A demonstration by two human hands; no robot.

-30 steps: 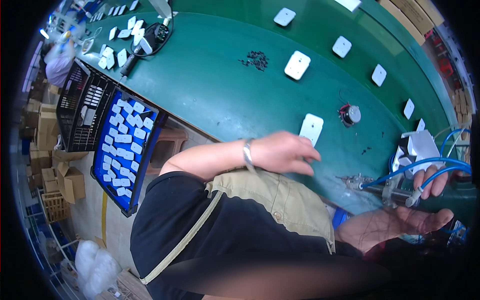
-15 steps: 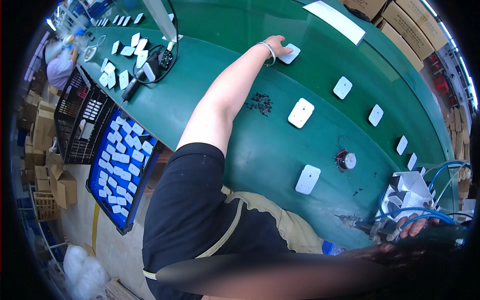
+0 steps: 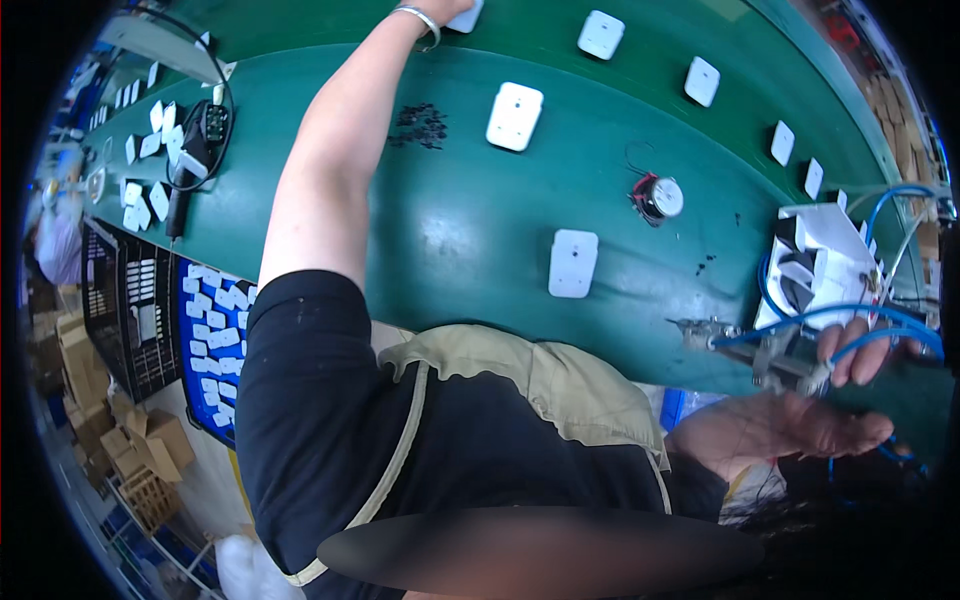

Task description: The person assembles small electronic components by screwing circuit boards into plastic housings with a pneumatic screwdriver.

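Note:
My left hand (image 3: 452,9) reaches to the upper edge of the view, which cuts off most of it. It wears a silver bangle, and its visible finger lies over a white rounded-rectangular plastic cover (image 3: 462,21) on the green belt. To the lower right, my right hand (image 3: 812,424) is closed around a metal tool (image 3: 775,362) fitted with blue air hoses, fingers beyond it and thumb nearer. Two more white covers with small holes lie on the green table: one farther off (image 3: 515,117), one nearer me (image 3: 573,264). A pile of small black screws (image 3: 420,126) lies beside my left forearm.
More white covers (image 3: 703,81) sit spaced along the belt. A round motor with wires (image 3: 659,198) stands on the table, near a white box (image 3: 820,260). At left are a black-handled electric screwdriver (image 3: 177,212), a black crate (image 3: 125,310) and a blue tray of white pieces (image 3: 213,345).
My view has turned, so the table appears shifted up and left. My left hand stays at the cover on the belt. More of my right hand and the metal tool shows.

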